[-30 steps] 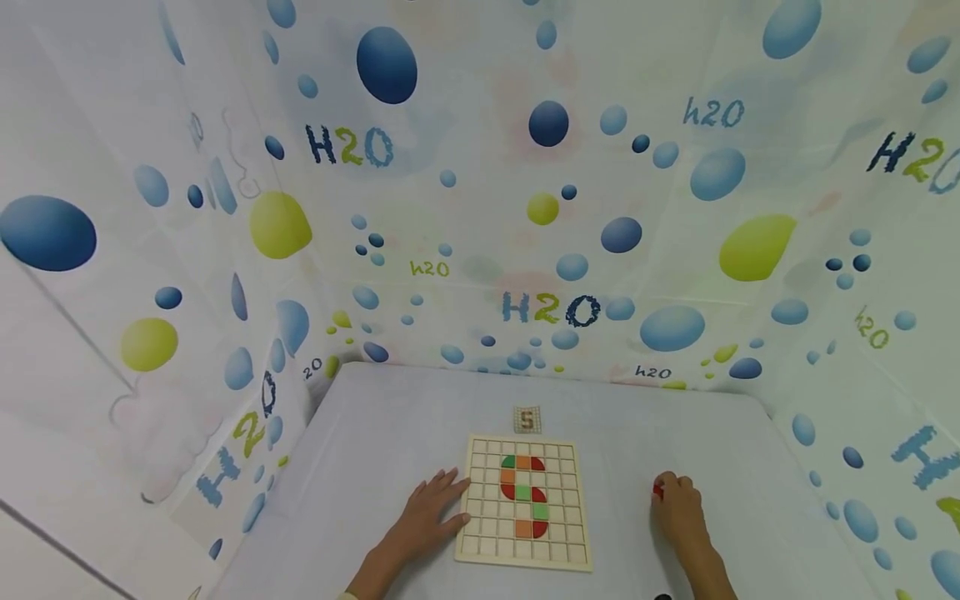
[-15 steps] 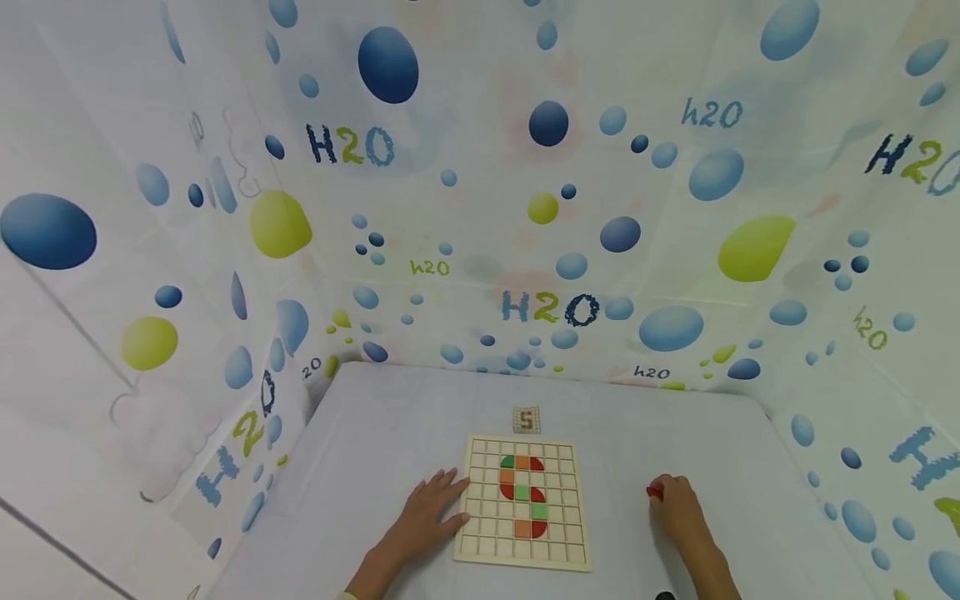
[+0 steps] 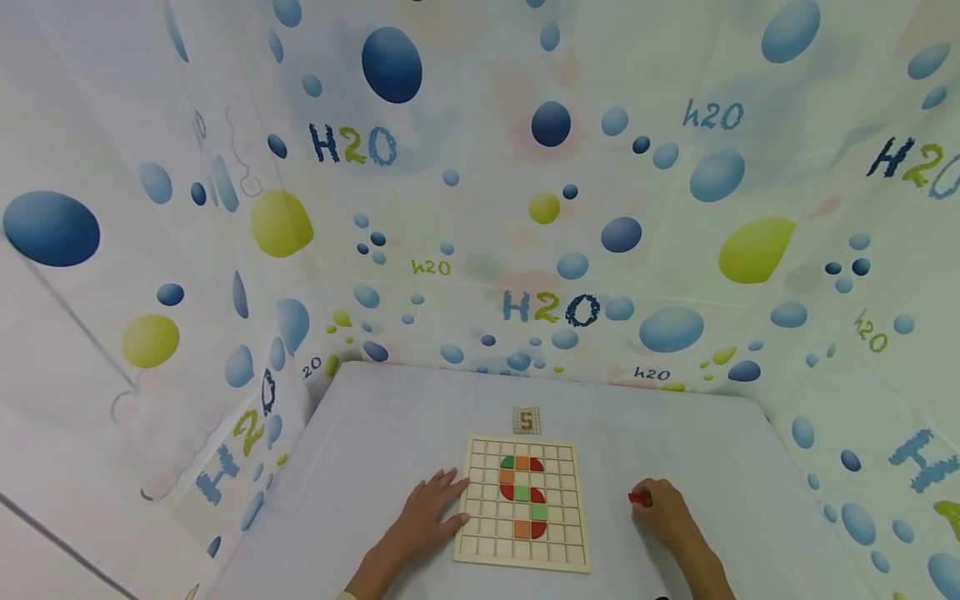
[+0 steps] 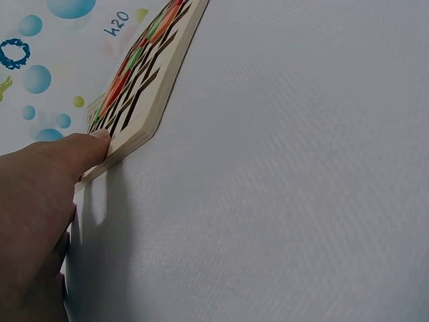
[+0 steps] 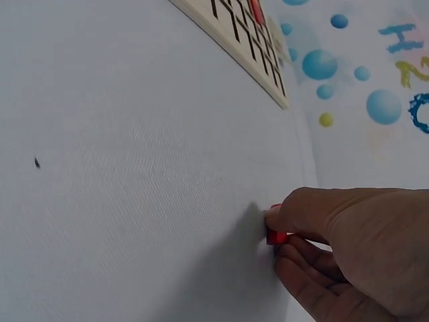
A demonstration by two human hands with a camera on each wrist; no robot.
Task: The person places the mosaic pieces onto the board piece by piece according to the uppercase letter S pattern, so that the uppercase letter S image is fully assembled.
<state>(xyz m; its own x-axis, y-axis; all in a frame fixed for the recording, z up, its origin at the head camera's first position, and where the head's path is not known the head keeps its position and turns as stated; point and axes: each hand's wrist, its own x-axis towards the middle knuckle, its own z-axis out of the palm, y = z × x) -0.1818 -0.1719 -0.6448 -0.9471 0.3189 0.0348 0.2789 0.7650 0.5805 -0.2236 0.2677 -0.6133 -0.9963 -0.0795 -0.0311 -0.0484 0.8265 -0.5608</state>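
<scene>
A square wooden grid board (image 3: 483,546) lies on the white-covered table, with orange, red and green tiles forming an S-like shape in its cells. My left hand (image 3: 429,510) rests at the board's left edge, fingers spread and thumb touching the rim. In the left wrist view, that thumb (image 4: 90,149) lies on the board's border. To the right of the board, my right hand (image 3: 663,508) pinches a small red tile (image 5: 276,233) between thumb and fingertips, low over the cloth. Part of the tile is covered by the fingers.
Behind the board lies a small pattern card (image 3: 527,420) showing an S on a grid. A white curtain (image 3: 480,208) printed with blue and green drops encloses the table (image 3: 405,417) at the back and sides.
My right hand has moved left toward the board with the red tile, and more of the tile shows now. My left hand and the board have stayed in place.
</scene>
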